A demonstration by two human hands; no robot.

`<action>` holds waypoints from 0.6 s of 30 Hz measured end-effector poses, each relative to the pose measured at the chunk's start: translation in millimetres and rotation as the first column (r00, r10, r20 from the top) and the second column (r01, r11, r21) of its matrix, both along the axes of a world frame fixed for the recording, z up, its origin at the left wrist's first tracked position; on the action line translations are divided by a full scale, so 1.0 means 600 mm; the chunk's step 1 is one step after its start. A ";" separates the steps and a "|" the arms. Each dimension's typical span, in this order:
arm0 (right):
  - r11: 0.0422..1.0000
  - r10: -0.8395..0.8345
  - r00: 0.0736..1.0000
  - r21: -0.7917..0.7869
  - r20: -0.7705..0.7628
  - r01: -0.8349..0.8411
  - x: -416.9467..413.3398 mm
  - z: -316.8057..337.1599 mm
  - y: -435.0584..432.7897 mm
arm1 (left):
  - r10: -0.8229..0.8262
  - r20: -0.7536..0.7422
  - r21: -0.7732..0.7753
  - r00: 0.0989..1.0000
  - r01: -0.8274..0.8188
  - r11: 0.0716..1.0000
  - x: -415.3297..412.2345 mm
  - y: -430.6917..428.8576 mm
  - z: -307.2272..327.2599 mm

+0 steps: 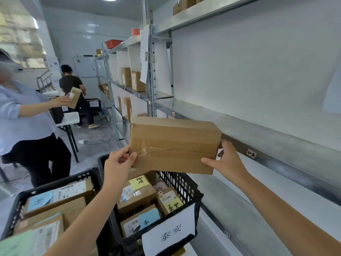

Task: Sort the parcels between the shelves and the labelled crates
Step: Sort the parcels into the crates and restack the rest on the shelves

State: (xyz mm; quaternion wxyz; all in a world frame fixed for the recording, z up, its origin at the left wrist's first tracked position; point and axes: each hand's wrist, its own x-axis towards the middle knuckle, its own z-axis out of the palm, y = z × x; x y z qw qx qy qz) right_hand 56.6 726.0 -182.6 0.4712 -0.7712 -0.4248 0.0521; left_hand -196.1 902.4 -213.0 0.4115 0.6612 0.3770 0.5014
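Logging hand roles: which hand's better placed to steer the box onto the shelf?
Right, probably: the right hand grips the end of the cardboard box beside the shelf lip; the left hand holds the far end.

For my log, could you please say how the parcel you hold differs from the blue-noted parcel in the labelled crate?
The held parcel is gripped in the air by left hand and right hand; the blue-noted parcel lies in the black crate. The held parcel shows only tape; the blue-noted parcel bears labels. Both are brown cardboard.
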 end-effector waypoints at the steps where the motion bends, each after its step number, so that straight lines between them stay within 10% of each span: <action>1: 1.000 0.023 0.999 0.016 -0.038 -0.022 -0.002 -0.005 0.000 | -0.019 0.042 -0.049 0.999 0.021 0.999 -0.001 0.000 -0.007; 6: 0.994 0.097 0.977 0.061 -0.190 -0.087 -0.002 -0.023 0.007 | 0.008 0.424 -0.365 0.906 0.163 0.917 -0.005 -0.005 -0.040; 18: 0.971 0.189 0.723 0.234 -0.664 -0.039 -0.012 -0.048 -0.007 | -0.087 0.373 -0.442 0.924 0.259 0.859 -0.044 -0.005 -0.068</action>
